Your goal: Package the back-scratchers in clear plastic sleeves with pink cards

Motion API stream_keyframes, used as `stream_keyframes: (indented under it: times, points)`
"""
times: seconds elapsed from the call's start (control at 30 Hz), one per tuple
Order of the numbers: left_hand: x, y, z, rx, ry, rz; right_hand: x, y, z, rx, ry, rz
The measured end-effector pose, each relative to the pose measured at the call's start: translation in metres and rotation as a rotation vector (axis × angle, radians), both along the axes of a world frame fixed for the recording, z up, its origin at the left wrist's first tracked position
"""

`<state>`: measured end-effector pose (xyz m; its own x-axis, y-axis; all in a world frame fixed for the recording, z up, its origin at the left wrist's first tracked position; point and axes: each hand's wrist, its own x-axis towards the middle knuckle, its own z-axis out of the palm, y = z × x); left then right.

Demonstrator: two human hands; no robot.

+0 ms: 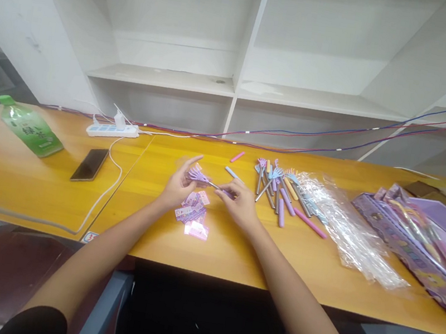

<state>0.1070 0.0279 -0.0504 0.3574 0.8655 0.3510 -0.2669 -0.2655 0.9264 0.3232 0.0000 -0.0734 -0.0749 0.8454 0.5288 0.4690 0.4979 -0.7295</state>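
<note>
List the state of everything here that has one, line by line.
Purple scratcher: held in right hand, claw end at left hand
Green bottle: capped
Phone: screen dark
Power strip: adapter plugged in
Printed cards: loosely piled
Other scratchers: heaped
Purple box: open, items inside

Purple claw [197, 175] partly hidden by the right fingers [239, 193], purple box [401, 240] cut off at right edge

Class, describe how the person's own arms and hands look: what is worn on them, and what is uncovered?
The left hand and right hand are bare, with no gloves, watch or rings that can be made out. The left forearm is uncovered up to a plain black sleeve. The right forearm is uncovered as far as it shows.
</note>
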Motion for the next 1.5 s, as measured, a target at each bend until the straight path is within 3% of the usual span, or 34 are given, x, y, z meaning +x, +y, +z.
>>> stream_keyframes:
  times: [0.3, 0.47, 0.77, 1.17, 1.33, 1.5]
  points:
    - [0.001, -0.003, 0.001, -0.012, 0.006, -0.026, 0.001, 0.005, -0.006, -0.036, 0.116, -0.031]
    - [0.004, -0.001, -0.005, -0.012, -0.047, 0.092, -0.006, 0.003, -0.006, -0.052, 0.155, -0.1]
    - [0.005, -0.001, 0.001, -0.077, -0.019, -0.025, -0.004, 0.004, -0.004, -0.039, 0.162, -0.129]
    - [0.008, -0.004, -0.017, 0.012, 0.12, -0.082, -0.012, 0.002, -0.009, -0.079, 0.143, -0.054]
    - [0.009, -0.007, -0.014, 0.055, 0.14, 0.024, -0.011, 0.001, -0.006, -0.077, 0.157, -0.04]
    - [0.005, 0.0, -0.008, 0.033, -0.029, 0.097, -0.008, 0.002, -0.004, -0.094, 0.186, -0.051]
